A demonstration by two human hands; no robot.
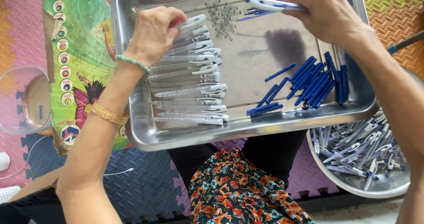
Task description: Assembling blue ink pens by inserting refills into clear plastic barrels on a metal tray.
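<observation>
Head view, looking down on a lap. Far left: clear plastic tub (20,101), round-cornered, contents not readable, sitting on foam puzzle mats (145,186) in pink and dark blue, knobbly surface. Beside it a worn printed poster (79,51), green, edges frayed, partly under the tray.

Centre: rectangular steel tray (185,138), shiny, rolled rim, resting across the knees over a flowered garment (238,188). Inside, left part: a neat row of white pen barrels (190,89) laid side by side, clips pointing right, slim and tapered. Left hand (152,34), green bead bracelet and gold chain at the wrist, rests on the top end of that row, fingers curled on the uppermost barrel; grip on it looks light, and whether it truly pinches I cannot tell. Upper middle of tray: small heap of tiny wire springs (223,14). Right part: loose blue plastic pen pieces (316,80), short sticks, scattered and piled; more blue pieces at the top edge.

Right hand (324,12) raised over the tray's upper right, fingers closed around one white pen (271,4), held level, tip pointing left. Its shadow falls on the tray floor.

Lower right: round steel bowl (353,186), partly tucked under the tray corner, full of jumbled white-and-blue pens (360,149).
</observation>
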